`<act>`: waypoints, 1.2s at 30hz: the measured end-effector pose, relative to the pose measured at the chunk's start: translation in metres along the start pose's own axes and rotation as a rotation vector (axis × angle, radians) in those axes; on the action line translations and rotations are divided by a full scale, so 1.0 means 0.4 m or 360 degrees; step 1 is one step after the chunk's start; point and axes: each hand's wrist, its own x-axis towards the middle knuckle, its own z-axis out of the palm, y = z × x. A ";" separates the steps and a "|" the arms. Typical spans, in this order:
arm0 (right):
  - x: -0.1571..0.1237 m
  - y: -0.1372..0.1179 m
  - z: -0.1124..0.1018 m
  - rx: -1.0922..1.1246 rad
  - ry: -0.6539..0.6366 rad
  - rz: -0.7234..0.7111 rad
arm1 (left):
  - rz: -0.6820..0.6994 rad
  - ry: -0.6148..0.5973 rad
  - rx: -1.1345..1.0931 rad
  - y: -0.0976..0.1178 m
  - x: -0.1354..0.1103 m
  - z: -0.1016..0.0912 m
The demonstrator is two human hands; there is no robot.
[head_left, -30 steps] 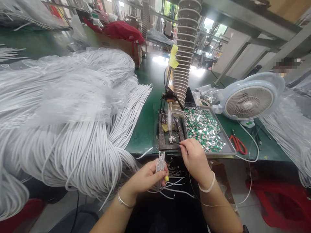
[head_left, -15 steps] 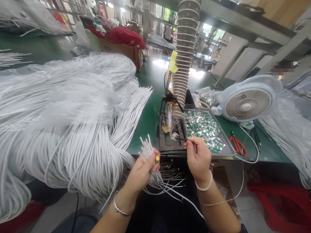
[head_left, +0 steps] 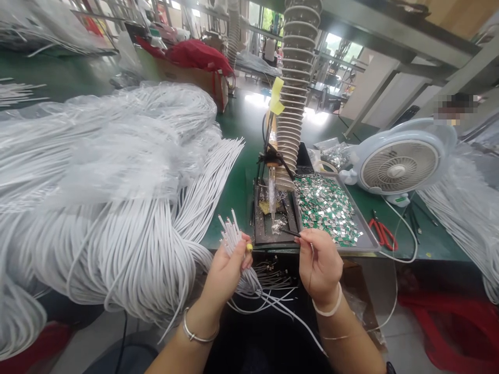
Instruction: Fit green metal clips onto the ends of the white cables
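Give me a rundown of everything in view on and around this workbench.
workbench: one, green, under everything
white cable heap: one, white, left on the bench
cable bundle: one, white, in the left hand
thin tool: one, dark, pinched in the right hand
soldering iron: one, silvery, upright in a stand ahead of the hands
metal tray: one, grey, right of the iron
small pieces: many, green and silver, in the tray
ribbed duct: one, white, rising behind the iron
note: one, yellow, on the stand's upper end
desk fan: one, pale blue, right on the bench
scissors: one pair, red handles, before the fan
stool: one, red, floor at right
left hand: one, silver bangle on the wrist
right hand: one, white band on the wrist
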 end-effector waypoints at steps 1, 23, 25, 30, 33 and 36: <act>-0.003 -0.002 -0.001 0.0002 -0.0001 -0.0012 | 0.0002 -0.0001 0.0005 -0.001 0.000 -0.001; -0.004 -0.030 0.031 0.0105 0.0025 0.0122 | -0.0024 0.0013 0.0032 -0.006 -0.003 -0.008; -0.002 -0.029 0.033 0.0088 0.0036 0.0139 | -0.0034 0.0030 0.0035 -0.005 -0.004 -0.008; -0.006 -0.028 0.036 0.0117 0.0027 0.0144 | -0.0045 0.0034 0.0049 -0.001 -0.004 -0.005; -0.010 -0.029 0.035 0.0123 0.0026 0.0139 | -0.0044 0.0021 0.0051 -0.002 -0.004 -0.006; -0.011 -0.033 0.037 0.0155 0.0025 0.0136 | -0.0040 0.0009 0.0044 -0.001 -0.003 -0.006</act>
